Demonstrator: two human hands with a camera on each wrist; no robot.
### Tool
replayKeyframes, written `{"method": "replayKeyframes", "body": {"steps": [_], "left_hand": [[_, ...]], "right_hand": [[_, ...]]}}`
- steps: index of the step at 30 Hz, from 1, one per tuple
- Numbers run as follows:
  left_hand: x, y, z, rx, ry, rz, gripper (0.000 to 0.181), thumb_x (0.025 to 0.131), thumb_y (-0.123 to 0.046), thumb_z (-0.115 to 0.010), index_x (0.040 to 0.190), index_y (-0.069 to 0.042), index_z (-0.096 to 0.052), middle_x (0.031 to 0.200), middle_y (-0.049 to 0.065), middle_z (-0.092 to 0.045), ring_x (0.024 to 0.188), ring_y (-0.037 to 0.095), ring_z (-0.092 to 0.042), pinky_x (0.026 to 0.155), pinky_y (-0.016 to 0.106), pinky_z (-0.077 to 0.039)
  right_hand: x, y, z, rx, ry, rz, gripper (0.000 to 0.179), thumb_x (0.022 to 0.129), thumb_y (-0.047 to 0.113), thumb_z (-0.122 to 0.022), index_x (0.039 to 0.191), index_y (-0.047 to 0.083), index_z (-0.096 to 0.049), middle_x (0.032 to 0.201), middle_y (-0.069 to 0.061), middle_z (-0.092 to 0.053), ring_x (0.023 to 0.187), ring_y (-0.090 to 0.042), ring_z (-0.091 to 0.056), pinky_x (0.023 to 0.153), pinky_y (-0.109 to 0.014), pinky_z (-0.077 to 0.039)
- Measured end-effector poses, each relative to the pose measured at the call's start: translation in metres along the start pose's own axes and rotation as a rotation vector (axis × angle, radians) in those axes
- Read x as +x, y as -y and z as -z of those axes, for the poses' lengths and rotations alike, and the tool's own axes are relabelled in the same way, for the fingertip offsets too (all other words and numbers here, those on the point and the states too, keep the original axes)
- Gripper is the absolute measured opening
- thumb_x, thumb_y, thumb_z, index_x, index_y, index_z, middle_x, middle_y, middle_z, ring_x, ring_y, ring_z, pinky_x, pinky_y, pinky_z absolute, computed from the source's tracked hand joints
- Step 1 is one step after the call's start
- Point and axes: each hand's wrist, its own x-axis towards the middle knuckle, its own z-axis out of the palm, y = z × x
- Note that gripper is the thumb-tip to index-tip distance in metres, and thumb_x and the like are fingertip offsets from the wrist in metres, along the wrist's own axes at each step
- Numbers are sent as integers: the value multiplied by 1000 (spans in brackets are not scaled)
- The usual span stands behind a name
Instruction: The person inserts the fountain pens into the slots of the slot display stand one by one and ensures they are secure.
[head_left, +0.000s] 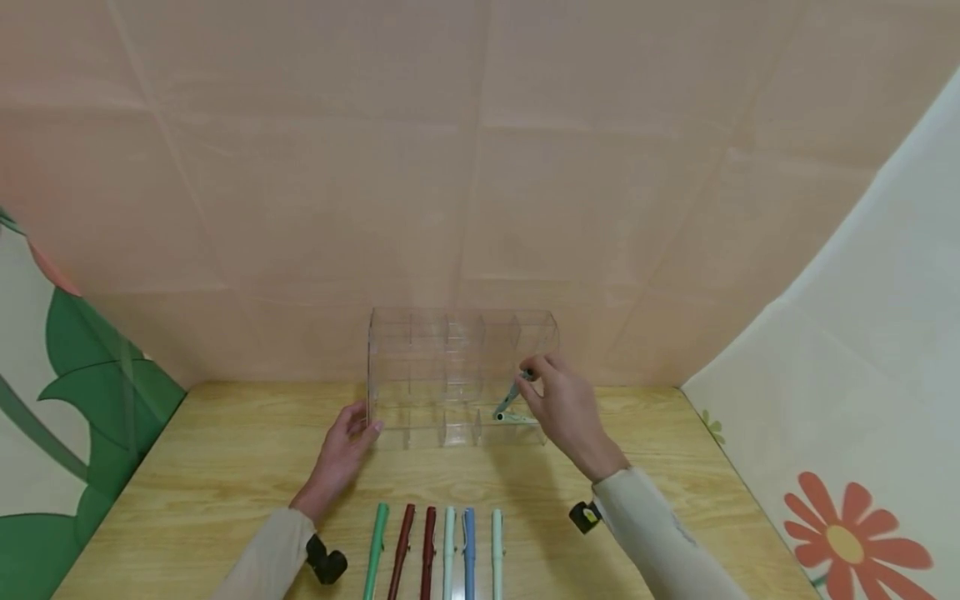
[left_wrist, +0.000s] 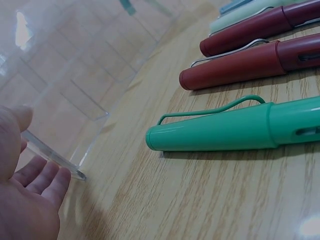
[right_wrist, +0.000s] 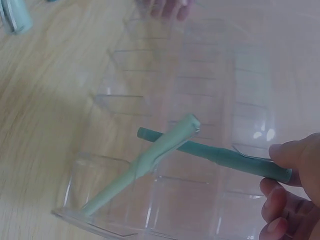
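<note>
A clear plastic organizer (head_left: pixel 461 435) with several compartments stands near the back of the table. My left hand (head_left: pixel 347 446) grips its left wall, thumb on one side and fingers on the other in the left wrist view. With thumb and fingers, my right hand (head_left: pixel 568 408) pinches a teal pen (right_wrist: pixel 235 164) near its clip end, over the organizer's right part. The teal pen slants down to the left, its far end by a pale green pen (right_wrist: pixel 145 165) that leans in an end compartment. Whether the two pens touch I cannot tell.
In front of the organizer lie a green pen (head_left: pixel 377 542), two dark red pens (head_left: pixel 402 546), two pale mint pens (head_left: pixel 497 546) and a blue pen (head_left: pixel 469 546), side by side on the wooden table (head_left: pixel 247 450). A pinkish sheet (head_left: pixel 420 183) hangs behind.
</note>
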Motion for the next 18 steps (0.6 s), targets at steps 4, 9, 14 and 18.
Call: {"method": "replayKeyframes", "body": {"steps": [4, 9, 14, 18], "left_hand": [[0, 1, -1, -9, -3, 7, 59, 111, -22, -59, 159, 4, -36, 161, 31, -44, 149, 49, -46, 121, 61, -47], [-1, 0, -3, -19, -7, 19, 56, 111, -20, -58, 158, 2, -37, 162, 29, -44, 150, 47, -46, 122, 60, -46], [-1, -1, -4, -28, -7, 30, 55, 111, -20, -58, 158, 1, -37, 162, 27, -44, 152, 46, -45, 123, 60, -45], [-2, -1, -3, -26, -5, 31, 56, 111, -21, -58, 158, 0, -37, 163, 28, -43, 152, 47, -44, 123, 60, -45]], "right_hand": [[0, -1, -8, -44, 17, 53, 20, 100, 25, -77, 108, 7, -74, 100, -8, -72, 49, -3, -40, 43, -16, -34], [-2, 0, -18, -55, 5, 88, 20, 98, 23, -80, 106, 6, -75, 99, -9, -70, 56, -8, -54, 46, -16, -39], [-4, 5, -26, -102, -2, 106, 17, 95, 23, -83, 101, 9, -75, 93, -5, -67, 68, -13, -61, 50, -19, -45], [-7, 9, -31, -127, 29, 124, 18, 96, 25, -82, 100, 10, -74, 89, -3, -69, 62, -9, -57, 48, -17, -43]]}}
